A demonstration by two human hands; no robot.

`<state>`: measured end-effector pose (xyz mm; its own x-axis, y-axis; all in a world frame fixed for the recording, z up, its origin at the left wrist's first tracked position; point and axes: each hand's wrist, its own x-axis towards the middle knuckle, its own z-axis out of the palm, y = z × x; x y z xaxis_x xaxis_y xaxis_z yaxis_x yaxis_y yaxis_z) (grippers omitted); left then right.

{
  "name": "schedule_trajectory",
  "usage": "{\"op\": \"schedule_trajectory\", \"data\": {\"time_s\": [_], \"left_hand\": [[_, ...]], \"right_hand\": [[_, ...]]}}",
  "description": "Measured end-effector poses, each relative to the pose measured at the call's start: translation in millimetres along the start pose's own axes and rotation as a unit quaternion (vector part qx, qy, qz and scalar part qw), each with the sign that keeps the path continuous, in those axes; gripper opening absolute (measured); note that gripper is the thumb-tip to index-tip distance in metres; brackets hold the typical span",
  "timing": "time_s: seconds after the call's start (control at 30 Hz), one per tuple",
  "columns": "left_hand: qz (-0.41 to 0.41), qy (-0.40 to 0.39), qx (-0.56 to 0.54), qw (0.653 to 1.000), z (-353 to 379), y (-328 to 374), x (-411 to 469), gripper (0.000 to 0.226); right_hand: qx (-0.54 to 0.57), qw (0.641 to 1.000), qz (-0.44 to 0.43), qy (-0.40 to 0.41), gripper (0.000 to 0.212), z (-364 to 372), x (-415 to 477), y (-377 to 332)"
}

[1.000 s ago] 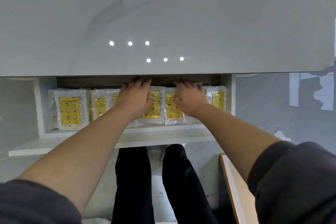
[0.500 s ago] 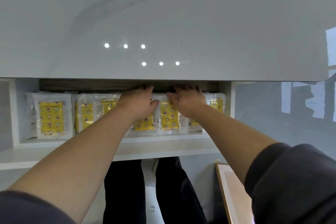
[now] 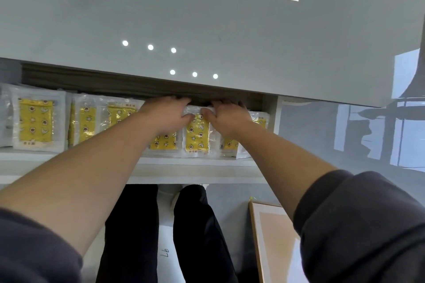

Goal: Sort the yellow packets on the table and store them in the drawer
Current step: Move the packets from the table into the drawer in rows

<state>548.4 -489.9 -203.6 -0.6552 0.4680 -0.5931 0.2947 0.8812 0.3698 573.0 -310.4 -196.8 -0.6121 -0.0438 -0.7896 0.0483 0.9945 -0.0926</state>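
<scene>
An open white drawer under the glossy table top holds a row of yellow packets in clear wrappers, such as the far-left packet and a neighbour. My left hand and my right hand reach to the drawer's back, side by side. Both thumbs sit on the white top edge of the middle packet, with the fingers curled over behind it. The fingertips are hidden in the dark gap under the table edge. More packets lie partly under my wrists.
The table's front edge overhangs the back of the drawer closely. My dark-trousered legs are below the drawer. A light wooden board stands at the lower right on the grey floor.
Both hands have slid toward each other and further back, from lying flat on separate packets to meeting at the top edge of the middle packet. The view has shifted closer and leftward.
</scene>
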Motion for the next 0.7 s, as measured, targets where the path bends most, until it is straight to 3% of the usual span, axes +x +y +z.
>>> {"op": "schedule_trajectory", "data": {"time_s": [0.2,0.7], "left_hand": [[0.012,-0.003,0.045,0.999,2,2,-6,0.055],[0.027,-0.025,-0.003,0.999,-2,42,25,0.063]], "right_hand": [[-0.01,1.0,-0.002,0.017,0.054,4,-2,1],[0.003,0.999,0.037,0.025,0.06,-10,3,41]]}}
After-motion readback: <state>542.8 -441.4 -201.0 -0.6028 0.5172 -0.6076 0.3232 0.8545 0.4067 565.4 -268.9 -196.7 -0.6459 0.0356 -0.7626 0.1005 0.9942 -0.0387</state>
